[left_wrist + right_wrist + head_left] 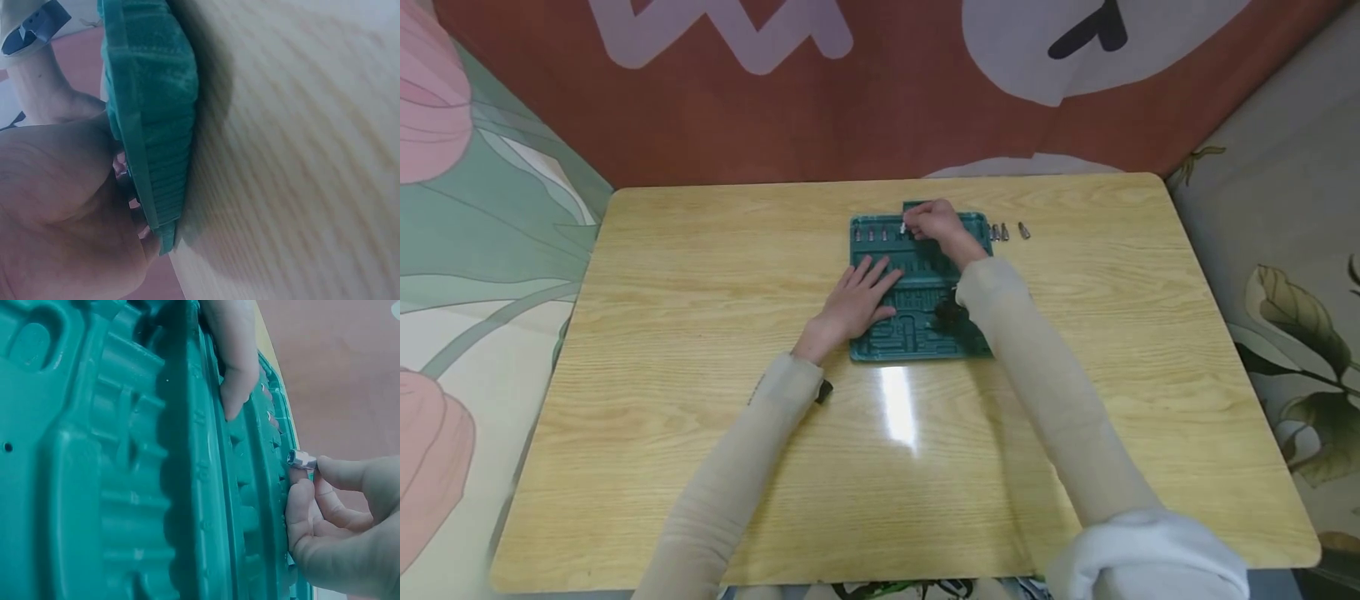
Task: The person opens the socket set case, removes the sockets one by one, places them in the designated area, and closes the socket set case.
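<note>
The left hand [854, 302], fingers spread, rests at the left edge of a green tray [910, 335]; small sockets [871, 235] sit in its far-left corner; the right hand [936, 222] pinches a metal socket [303, 460] near its far edge; loose sockets [1004, 232] lie right of it on the table [700, 333].

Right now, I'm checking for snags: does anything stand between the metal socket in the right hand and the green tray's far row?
Nothing visible does. The right hand pinches the metal socket at the far row of the green tray; the left hand lies on the tray, nearer and to the left.
</note>
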A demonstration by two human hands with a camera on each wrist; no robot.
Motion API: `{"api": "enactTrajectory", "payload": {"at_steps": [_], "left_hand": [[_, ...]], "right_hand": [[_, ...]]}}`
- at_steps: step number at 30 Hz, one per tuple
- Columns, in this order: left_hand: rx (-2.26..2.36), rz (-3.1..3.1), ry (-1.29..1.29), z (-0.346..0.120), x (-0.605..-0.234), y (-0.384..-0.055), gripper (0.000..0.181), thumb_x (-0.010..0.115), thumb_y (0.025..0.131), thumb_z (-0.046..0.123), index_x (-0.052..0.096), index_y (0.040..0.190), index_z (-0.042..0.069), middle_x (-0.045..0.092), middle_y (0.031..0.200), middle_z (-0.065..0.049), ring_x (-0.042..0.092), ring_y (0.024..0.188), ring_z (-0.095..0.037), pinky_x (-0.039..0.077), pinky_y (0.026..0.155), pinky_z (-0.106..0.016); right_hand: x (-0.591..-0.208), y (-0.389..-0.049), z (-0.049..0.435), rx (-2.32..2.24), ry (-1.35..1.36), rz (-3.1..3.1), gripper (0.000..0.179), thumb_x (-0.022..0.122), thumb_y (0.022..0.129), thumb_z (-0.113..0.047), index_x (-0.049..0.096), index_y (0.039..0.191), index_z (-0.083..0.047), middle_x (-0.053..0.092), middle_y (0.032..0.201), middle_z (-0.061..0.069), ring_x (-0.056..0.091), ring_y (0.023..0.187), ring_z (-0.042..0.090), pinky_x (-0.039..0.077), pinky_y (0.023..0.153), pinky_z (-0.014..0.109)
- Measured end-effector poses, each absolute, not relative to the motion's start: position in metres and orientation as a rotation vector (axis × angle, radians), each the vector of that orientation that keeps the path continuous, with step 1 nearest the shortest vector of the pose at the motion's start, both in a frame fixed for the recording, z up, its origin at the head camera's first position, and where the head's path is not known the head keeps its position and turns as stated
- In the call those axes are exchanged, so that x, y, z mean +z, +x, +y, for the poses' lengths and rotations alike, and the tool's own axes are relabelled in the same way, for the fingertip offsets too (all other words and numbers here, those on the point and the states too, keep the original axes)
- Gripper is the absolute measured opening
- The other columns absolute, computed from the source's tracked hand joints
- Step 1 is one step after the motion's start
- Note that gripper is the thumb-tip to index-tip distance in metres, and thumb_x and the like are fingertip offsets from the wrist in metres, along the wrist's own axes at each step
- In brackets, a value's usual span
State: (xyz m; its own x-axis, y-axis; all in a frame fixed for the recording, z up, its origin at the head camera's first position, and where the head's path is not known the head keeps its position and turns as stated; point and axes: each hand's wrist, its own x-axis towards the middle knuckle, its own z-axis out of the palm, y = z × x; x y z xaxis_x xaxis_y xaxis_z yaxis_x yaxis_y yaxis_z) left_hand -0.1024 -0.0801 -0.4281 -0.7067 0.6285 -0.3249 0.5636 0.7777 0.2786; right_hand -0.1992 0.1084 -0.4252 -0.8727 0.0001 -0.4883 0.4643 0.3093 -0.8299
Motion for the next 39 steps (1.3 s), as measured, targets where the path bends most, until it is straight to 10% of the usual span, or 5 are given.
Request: {"api": "enactTrajectory", "payload": {"at_steps": [16,28,39], "left_hand": [[0.275,2.562,0.905,-0.073,-0.431,-0.098,0.064,0.042,0.103,0.04,0.017,0.156,0.018,0.006,0.161,-0.01,0.0,0.146,-0.033,0.004,0.116,-0.048],[0.262,2.564,0.915,-0.08,-0.426,-0.103,0.064,0.043,0.103,0.04,0.017,0.156,0.017,0.005,0.161,-0.01,-0.002,0.146,-0.034,0.003,0.116,-0.048],[0.325,2.549,0.936,-0.078,-0.43,-0.1,0.064,0.044,0.103,0.038,0.018,0.156,0.015,0.005,0.161,-0.012,-0.003,0.146,-0.035,0.002,0.115,-0.05]], "right_hand": [[-0.407,-0.177,0.175,-1.879,0.335,1.918,0.045,0.057,0.098,-0.012,0.047,0.136,0.01,0.061,0.108,0.02,0.065,0.08,0.015,0.053,0.08,0.029],[-0.408,-0.164,0.291,-1.756,0.563,2.288,0.03,0.059,0.096,-0.01,0.061,0.118,0.011,0.064,0.081,-0.002,0.065,0.071,0.011,0.055,0.074,0.026],[-0.433,-0.168,0.295,-1.463,0.617,2.509,0.033,0.063,0.093,-0.017,0.066,0.114,0.009,0.064,0.075,-0.004,0.058,0.068,0.009,0.048,0.065,0.023]]}}
